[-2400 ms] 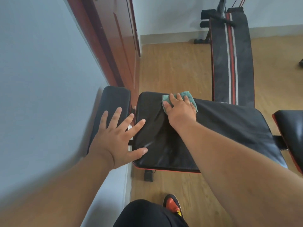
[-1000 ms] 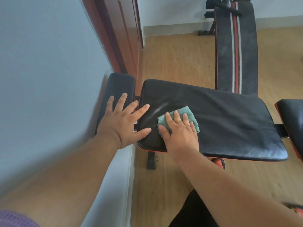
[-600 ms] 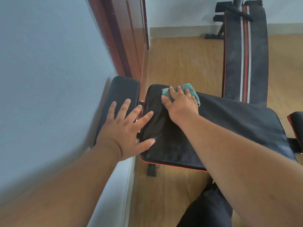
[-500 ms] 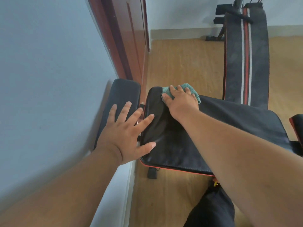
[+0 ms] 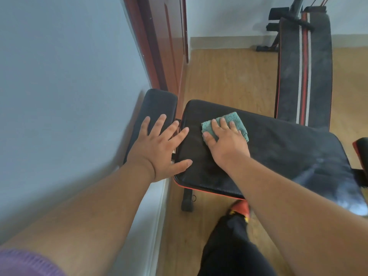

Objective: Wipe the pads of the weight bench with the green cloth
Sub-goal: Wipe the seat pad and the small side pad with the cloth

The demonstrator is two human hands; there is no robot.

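The black weight bench has a wide pad (image 5: 278, 152) with red trim and a smaller pad (image 5: 157, 104) to its left, against the wall. A folded green cloth (image 5: 233, 119) lies on the wide pad near its left end. My right hand (image 5: 225, 142) presses flat on the cloth, fingers straight, covering most of it. My left hand (image 5: 159, 148) lies spread across the gap between the two pads, fingers on the small pad, thumb on the wide pad's edge.
A grey wall (image 5: 69, 86) and a red-brown door (image 5: 163, 46) stand close on the left. A striped black sit-up board (image 5: 304, 66) stands behind the bench on the wood floor (image 5: 229, 76). Another black pad (image 5: 361, 148) shows at the right edge. My leg and red shoe (image 5: 239, 210) are below.
My right hand has drawn the cloth back from the wide pad's far edge toward its middle. My left hand stays spread in the same place.
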